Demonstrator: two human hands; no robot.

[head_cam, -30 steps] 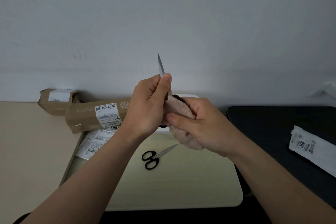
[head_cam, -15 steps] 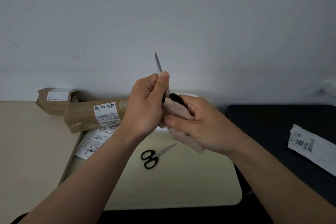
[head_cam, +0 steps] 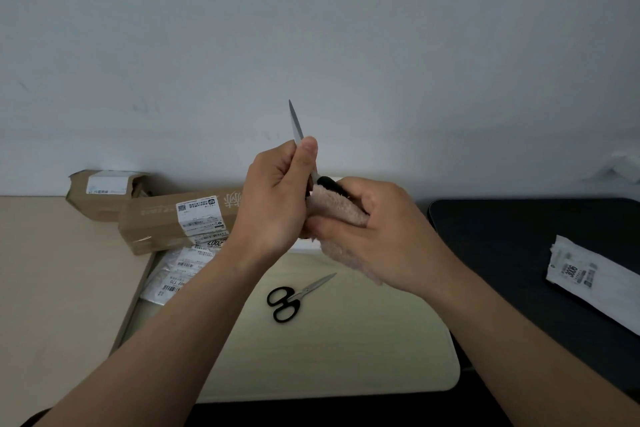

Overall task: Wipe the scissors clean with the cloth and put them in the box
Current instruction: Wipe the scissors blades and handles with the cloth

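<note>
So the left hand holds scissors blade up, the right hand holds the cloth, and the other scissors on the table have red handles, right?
No: the other scissors on the table have black handles, not red, as the head view shows. The left hand does hold scissors blade up, the right hand the cloth.

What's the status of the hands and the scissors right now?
Left hand grips black-handled steel scissors by the blades, tip up. Right hand holds fluffy pink cloth round their handle. Second black-handled pair lies on pale table.

Scissors (head_cam: 296, 125) in left hand (head_cam: 277, 198) — cloth (head_cam: 334, 208) in right hand (head_cam: 384, 236)
</note>
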